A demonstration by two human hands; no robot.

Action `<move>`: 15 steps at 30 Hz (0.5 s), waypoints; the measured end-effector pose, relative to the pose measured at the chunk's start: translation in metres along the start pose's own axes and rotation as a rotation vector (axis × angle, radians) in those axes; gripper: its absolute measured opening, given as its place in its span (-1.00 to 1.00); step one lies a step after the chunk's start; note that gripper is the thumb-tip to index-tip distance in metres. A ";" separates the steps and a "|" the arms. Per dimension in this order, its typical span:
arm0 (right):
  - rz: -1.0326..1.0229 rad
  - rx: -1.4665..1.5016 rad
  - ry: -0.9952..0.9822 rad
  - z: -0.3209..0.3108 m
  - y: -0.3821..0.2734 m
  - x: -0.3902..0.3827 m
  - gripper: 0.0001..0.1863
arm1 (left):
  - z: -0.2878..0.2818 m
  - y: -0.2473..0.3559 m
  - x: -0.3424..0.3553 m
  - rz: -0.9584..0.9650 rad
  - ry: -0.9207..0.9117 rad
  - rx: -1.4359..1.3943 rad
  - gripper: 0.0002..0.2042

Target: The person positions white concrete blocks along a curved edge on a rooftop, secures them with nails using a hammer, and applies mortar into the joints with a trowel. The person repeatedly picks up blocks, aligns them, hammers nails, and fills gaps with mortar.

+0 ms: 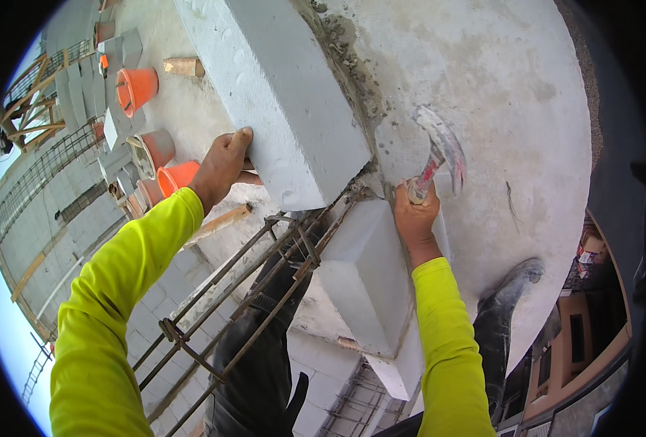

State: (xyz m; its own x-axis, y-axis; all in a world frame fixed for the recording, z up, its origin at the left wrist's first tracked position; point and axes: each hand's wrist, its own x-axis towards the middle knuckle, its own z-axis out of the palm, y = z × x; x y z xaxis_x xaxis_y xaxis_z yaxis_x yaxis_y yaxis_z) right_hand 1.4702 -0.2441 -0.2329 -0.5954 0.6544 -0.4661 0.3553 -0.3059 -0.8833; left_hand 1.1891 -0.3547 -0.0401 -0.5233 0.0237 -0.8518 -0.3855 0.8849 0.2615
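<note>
- Left sleeve [111,313], right sleeve [447,335]: long, fluorescent yellow-green, plain, creased; ends at wrists
- Left hand [219,166], right hand [416,220]: bare
- Trouser leg [253,364]: black, wrinkled
- Boot [499,313]: black, rounded toe, pale grey dust smears

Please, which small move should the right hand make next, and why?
Probably a light tap of the claw hammer on the pale block: the left hand is at its edge, the right hand holds the hammer close by, and rough mortar lines its side.
</note>
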 end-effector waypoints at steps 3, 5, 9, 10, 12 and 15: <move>-0.032 -0.249 -0.247 0.000 0.006 0.000 -0.83 | -0.002 0.001 0.004 -0.008 -0.007 0.035 -0.40; -0.031 -0.191 -0.113 0.002 0.009 -0.002 -0.83 | -0.003 0.000 0.004 -0.020 -0.004 0.064 -0.40; 0.015 -0.047 -0.002 0.005 0.010 -0.005 -0.82 | -0.004 -0.003 0.002 0.003 -0.031 0.040 -0.40; 0.023 -0.166 -0.137 0.004 0.010 -0.005 -0.83 | -0.003 -0.003 0.002 -0.022 -0.016 0.046 -0.40; -0.012 -0.245 -0.213 0.005 0.011 -0.005 -0.82 | -0.003 -0.003 0.004 0.043 -0.010 0.045 -0.38; -0.045 -0.111 -0.087 0.005 0.011 -0.002 -0.82 | -0.004 -0.002 0.004 0.018 -0.019 0.027 -0.38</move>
State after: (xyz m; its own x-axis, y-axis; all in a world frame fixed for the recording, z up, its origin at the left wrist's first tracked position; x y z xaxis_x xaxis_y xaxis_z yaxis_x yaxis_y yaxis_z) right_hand 1.4715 -0.2524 -0.2424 -0.6711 0.6018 -0.4329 0.4012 -0.1962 -0.8948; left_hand 1.1847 -0.3578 -0.0424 -0.5152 0.0488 -0.8557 -0.3550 0.8966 0.2648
